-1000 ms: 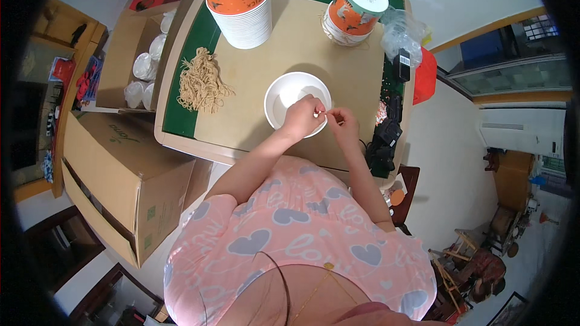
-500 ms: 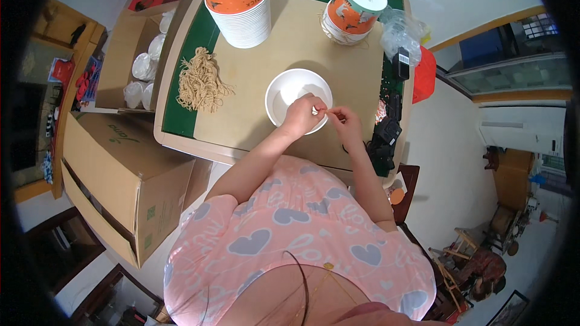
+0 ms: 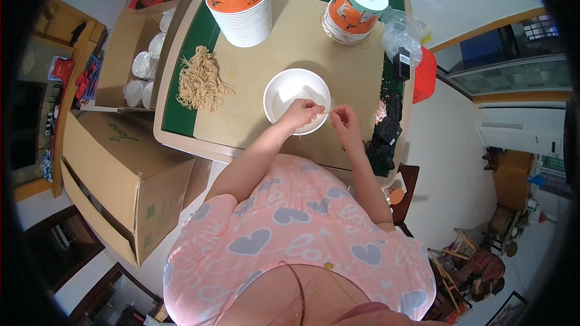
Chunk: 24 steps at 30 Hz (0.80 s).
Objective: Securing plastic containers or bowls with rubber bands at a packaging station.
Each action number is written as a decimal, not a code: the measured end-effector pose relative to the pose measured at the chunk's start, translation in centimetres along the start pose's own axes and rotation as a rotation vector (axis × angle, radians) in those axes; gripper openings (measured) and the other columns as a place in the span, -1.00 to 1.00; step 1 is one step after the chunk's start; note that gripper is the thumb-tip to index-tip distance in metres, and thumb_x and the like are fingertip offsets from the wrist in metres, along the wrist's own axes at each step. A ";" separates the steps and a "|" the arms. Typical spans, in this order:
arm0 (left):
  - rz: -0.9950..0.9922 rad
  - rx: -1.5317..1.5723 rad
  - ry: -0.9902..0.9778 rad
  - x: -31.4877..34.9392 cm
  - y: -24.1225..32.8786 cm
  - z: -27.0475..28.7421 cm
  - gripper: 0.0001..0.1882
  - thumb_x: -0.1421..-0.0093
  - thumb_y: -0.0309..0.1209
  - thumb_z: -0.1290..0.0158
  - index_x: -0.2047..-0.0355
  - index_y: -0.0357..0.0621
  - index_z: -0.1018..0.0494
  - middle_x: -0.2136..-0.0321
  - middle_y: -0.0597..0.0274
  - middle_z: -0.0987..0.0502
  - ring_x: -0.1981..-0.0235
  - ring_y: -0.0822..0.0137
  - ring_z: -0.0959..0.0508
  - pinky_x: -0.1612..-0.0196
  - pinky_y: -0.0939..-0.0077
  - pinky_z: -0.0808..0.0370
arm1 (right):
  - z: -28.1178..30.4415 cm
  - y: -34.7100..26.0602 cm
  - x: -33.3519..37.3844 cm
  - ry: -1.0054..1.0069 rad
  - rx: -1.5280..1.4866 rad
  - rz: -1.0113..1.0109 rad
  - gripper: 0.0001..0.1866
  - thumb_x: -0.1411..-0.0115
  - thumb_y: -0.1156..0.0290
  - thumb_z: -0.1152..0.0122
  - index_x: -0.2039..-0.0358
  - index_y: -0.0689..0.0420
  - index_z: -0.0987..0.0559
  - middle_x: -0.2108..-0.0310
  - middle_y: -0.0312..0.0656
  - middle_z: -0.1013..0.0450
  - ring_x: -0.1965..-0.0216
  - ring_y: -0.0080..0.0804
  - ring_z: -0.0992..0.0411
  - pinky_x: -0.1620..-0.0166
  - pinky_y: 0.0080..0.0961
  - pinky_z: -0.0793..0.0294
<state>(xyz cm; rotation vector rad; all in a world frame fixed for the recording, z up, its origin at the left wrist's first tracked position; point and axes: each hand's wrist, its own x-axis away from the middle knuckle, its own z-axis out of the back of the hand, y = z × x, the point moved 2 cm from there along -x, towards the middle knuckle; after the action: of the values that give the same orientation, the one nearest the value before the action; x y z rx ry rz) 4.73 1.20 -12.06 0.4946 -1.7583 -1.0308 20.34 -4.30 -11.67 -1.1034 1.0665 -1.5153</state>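
A white paper bucket point(image 3: 281, 89) sits in front of me on the brown board, its round opening facing up. Over its near right rim my left hand point(image 3: 298, 115) pinches a short thin piece of string point(image 3: 327, 112); a loose end seems to dangle below that hand. My right hand point(image 3: 346, 128), just right of the bucket, has its thumb and forefinger pinched at the string's other end. Further left lies a tangled heap of tan string point(image 3: 202, 81).
A tall stack of white buckets point(image 3: 243, 24), topped by an orange one, stands at the back left. An orange bucket point(image 3: 355, 12) is upside down at the back right. Black devices point(image 3: 386, 136) and a plastic bag point(image 3: 400, 30) line the right edge. Cardboard boxes point(image 3: 109, 169) stand left.
My hands have drawn slightly apart, the left moving leftward, so the string between them shows more. The white bucket has shifted a little to the left.
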 end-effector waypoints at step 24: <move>-0.538 -0.498 -0.024 1.5 1.7 -1.2 -0.89 0.02 -0.43 -0.17 0.46 -0.17 -0.50 0.61 0.35 -0.45 0.55 0.51 -0.39 0.44 0.61 -0.36 | 0.5 1.7 0.2 0.115 -0.035 -0.068 -0.94 -0.11 0.45 -0.17 0.44 0.13 -0.48 0.60 -0.45 -0.35 0.61 -0.75 -0.23 0.57 -0.76 -0.16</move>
<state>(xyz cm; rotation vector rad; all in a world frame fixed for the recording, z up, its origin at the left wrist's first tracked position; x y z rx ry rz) 5.39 0.56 -9.65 0.6481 -1.3361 -1.7953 21.13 -4.81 -13.14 -1.0973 1.1471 -1.6362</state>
